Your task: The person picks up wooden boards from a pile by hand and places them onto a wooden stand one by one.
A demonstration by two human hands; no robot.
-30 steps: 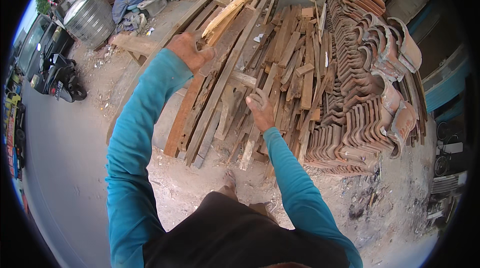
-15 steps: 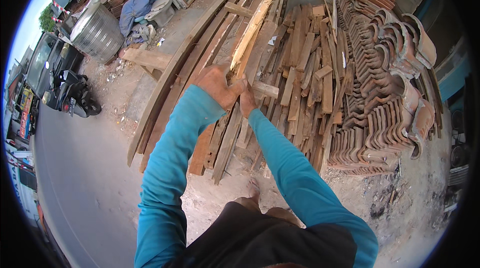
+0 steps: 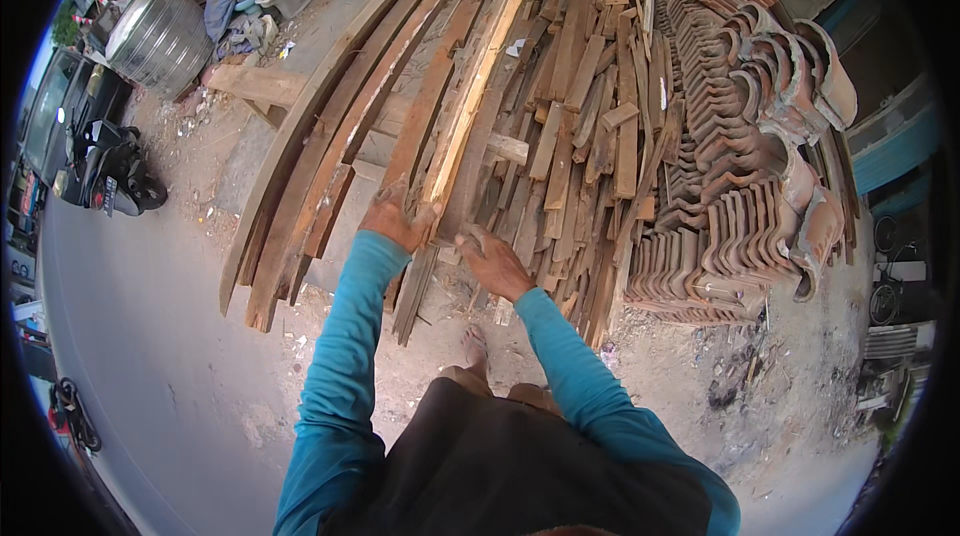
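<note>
A long wooden beam with a pale, freshly exposed face (image 3: pixel 487 66) lies lengthwise on the spread timbers, its near end beside my left hand (image 3: pixel 397 219). That hand's fingers are apart over the end of a brown plank (image 3: pixel 416 141), and the thumb reaches to the pale beam's end. To the right, my right hand (image 3: pixel 497 263) has its fingers stretched toward the near end of a darker board (image 3: pixel 468 176), at or close to touching it; exact contact is hard to tell. Neither hand is wrapped round anything that shows.
Short wood offcuts (image 3: pixel 590 86) are heaped right of the beams, beside stacked clay roof tiles (image 3: pixel 720 236). Long planks (image 3: pixel 320 156) and a wooden trestle (image 3: pixel 260 86) lie to the left. Farther left are a metal drum (image 3: pixel 165 36), a motorcycle (image 3: pixel 110 171) and a road (image 3: pixel 150 306).
The pale beam, raised in both hands before, has come down onto the timbers. My hands have moved apart and nearer to me, their grip loosened. The view has shifted slightly.
</note>
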